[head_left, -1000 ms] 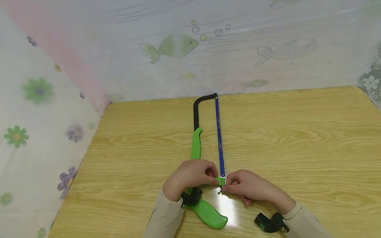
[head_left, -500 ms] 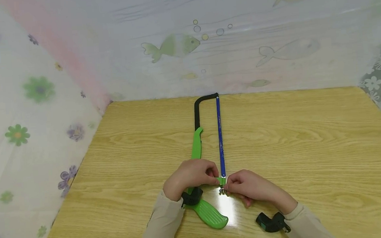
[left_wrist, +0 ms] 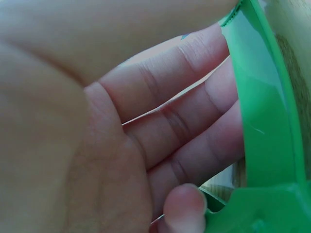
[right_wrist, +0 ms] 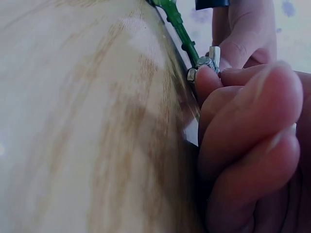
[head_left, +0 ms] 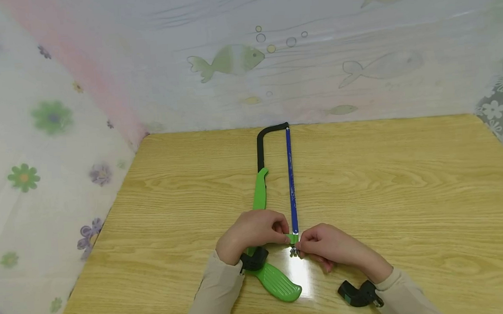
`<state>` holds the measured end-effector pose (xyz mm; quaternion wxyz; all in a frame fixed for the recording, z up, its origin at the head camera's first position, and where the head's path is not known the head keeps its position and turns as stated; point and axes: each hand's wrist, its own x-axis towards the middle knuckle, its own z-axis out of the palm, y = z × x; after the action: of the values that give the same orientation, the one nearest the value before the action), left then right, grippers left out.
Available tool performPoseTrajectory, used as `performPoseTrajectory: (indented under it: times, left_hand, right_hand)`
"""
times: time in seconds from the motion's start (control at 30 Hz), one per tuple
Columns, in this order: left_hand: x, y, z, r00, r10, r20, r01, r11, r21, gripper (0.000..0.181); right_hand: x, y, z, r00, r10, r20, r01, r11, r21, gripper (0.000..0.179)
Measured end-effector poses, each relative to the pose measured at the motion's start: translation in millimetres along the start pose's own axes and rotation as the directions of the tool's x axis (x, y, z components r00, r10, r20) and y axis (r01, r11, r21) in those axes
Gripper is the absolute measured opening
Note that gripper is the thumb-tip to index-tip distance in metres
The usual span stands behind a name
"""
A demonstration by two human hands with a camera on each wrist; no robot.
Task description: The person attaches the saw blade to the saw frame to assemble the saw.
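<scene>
A hacksaw with a green handle (head_left: 279,283), a black front bow (head_left: 260,149) and a blue blade (head_left: 291,183) lies on the table, its far end near the wall. My left hand (head_left: 255,230) reaches over the frame and grips the green bracket (head_left: 293,239) at the blade's near end. In the left wrist view its fingers lie against the green frame (left_wrist: 267,107), with their tips hidden behind it. Just below the bracket is a silver wing nut (head_left: 294,252), which my right hand (head_left: 335,247) pinches between thumb and index finger. The right wrist view shows the wing nut (right_wrist: 206,62) right at the fingertips.
The wood-grain table (head_left: 397,178) extends to both sides of the saw. A pale sheet (head_left: 333,91) printed with fish rises behind it, and a flowered sheet (head_left: 53,196) borders the left. A black wrist camera (head_left: 357,293) sits low beside the right forearm.
The wing nut has turned, and more of its wings now show below the bracket. My right fingertips have shifted slightly along it. The left hand and saw stay in place.
</scene>
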<state>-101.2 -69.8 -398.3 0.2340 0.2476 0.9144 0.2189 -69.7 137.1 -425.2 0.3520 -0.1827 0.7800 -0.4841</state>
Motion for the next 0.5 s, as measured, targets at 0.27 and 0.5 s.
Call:
performPoseTrajectory:
  times: [0.27, 0.5]
  left_hand:
    - [-0.1, -0.2, -0.2, 1.0, 0.003, -0.001, -0.003, 1.0, 0.002, 0.01]
    - [-0.4, 0.0, -1.1, 1.0, 0.0, 0.0, 0.0, 1.0, -0.005, 0.01]
  right_hand:
    - [0.0, -1.8, 1.8, 1.0, 0.008, -0.018, -0.008, 1.0, -0.008, 0.035]
    - [1.0, -1.7, 2.2, 1.0, 0.012, -0.025, -0.012, 1.0, -0.014, 0.038]
